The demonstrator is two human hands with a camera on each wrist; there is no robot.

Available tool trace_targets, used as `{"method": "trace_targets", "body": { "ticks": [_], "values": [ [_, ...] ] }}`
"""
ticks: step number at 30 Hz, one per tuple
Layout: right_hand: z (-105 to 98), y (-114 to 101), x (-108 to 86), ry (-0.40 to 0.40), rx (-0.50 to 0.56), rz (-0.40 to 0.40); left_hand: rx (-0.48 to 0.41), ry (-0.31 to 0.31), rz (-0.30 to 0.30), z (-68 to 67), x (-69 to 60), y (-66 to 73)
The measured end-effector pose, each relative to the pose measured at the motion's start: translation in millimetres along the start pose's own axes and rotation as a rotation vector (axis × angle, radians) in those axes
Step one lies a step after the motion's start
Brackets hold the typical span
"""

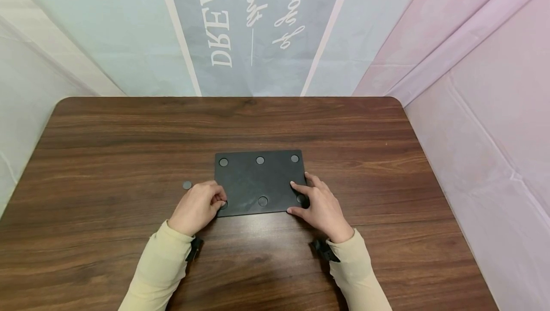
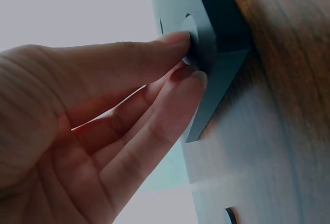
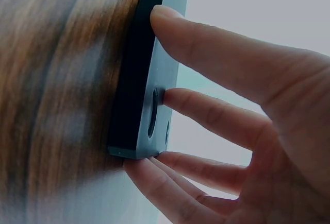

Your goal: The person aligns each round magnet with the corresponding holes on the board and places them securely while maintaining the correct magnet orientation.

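Note:
A black rectangular plate (image 1: pixel 245 182) with round recesses lies flat on the table. My left hand (image 1: pixel 197 206) is at its front left corner, thumb and index fingertip pinching a grey disc (image 2: pixel 191 26) at the recess there. The fingers partly hide that disc. My right hand (image 1: pixel 320 206) spreads over the plate's right end. Its thumb touches the front edge, the index fingertip rests on top, and other fingertips meet the right side. Beneath that hand is a round recess (image 3: pixel 153 113). Left of the plate lies a loose grey disc (image 1: pixel 187 185).
The brown wood-grain table (image 1: pixel 129 134) surrounds the plate on all sides. A printed cloth (image 1: pixel 258 77) with lettering hangs behind its far edge. Pale cloth walls stand at the left and right. Dark straps (image 1: pixel 324 250) sit on both wrists.

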State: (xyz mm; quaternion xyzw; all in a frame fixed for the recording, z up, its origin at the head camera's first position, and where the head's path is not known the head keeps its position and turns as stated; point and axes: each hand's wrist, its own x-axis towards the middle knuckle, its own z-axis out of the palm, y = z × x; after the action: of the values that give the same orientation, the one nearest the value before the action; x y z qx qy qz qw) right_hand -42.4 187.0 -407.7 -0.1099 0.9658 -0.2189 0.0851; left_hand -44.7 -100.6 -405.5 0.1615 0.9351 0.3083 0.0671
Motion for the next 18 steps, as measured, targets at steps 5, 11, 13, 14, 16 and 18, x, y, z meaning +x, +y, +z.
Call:
{"method": "trace_targets", "body": {
  "ticks": [5, 11, 13, 14, 16, 18],
  "values": [
    [-1.0, -0.9, 0.0, -0.004, 0.003, 0.002, 0.017, 0.022, 0.01, 0.7, -2.2, 0.0],
    [-0.4, -0.7, 0.3, -0.004, 0.002, 0.008, 0.039, 0.062, 0.027, 4.3, -5.9, 0.7],
    [-0.4, -0.5, 0.3, -0.006, 0.002, 0.014, 0.05, 0.075, 0.034, 6.0, -6.7, 0.5],
    [-0.3, -0.2, 0.4, -0.007, 0.001, 0.015, 0.055, 0.081, 0.037, 6.7, -7.3, 0.5],
    [-0.3, 0.0, 0.5, -0.01, -0.001, 0.015, 0.064, 0.087, 0.039, 8.2, -8.6, 0.2],
    [-0.3, 0.0, 0.7, -0.011, -0.002, 0.017, 0.068, 0.09, 0.037, 9.5, -9.8, 0.0]
  ]
}}
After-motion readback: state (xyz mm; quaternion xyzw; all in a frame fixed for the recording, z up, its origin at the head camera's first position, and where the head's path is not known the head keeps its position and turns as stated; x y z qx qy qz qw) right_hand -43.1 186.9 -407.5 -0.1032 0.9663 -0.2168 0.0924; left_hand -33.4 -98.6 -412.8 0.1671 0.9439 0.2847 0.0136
